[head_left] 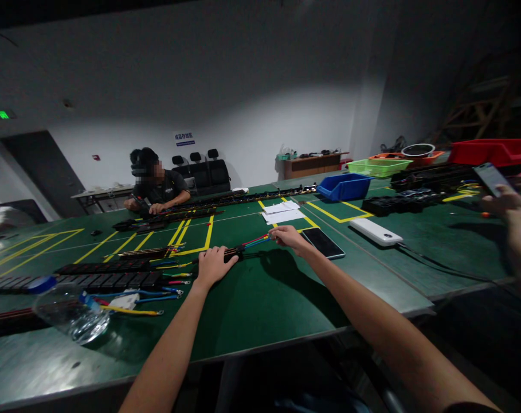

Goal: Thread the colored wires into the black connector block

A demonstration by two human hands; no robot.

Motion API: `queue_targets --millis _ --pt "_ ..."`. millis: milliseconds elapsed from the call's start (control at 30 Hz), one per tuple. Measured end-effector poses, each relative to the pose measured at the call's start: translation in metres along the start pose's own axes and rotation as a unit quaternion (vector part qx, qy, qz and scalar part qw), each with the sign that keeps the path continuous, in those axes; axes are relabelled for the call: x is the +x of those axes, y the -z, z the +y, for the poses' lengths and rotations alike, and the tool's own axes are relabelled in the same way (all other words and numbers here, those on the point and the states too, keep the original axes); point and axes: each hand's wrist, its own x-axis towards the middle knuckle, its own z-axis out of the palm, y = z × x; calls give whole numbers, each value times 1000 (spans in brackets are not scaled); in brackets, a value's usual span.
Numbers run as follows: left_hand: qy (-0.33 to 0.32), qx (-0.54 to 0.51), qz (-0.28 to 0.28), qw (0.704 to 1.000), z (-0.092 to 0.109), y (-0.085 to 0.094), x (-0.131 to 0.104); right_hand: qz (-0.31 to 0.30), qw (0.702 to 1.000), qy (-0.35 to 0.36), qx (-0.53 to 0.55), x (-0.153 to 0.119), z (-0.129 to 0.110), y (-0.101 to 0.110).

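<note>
My left hand (215,265) is closed over the end of a black cable chain (239,249) on the green table; most of that chain is hidden under the hand. Red, blue and green wires (257,242) stick out of it to the right. The wires' far ends are pinched in the fingertips of my right hand (288,237), just above the tabletop. Beside my left hand lie several more black cable chains (109,281), their coloured wires ending in metal ring lugs (179,292).
A plastic water bottle (73,312) stands tilted at the near left. Right of my hands are a phone (323,243), a white power bank (375,232) with a cable, white papers (281,213) and a blue bin (344,187). A co-worker (168,186) sits across; another person's hand (507,201) holds a phone at right.
</note>
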Motion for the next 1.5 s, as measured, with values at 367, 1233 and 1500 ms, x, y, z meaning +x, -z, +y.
queue_targets --millis 367,1233,1500 --pt "1 3 -1 1000 0 -1 0 -10 1000 -19 0 2 1 1" --pt "-3 -1 3 1000 0 -2 0 -41 974 43 -218 9 19 5" --pt "0 6 -1 1000 0 0 0 -29 977 49 -205 8 21 2"
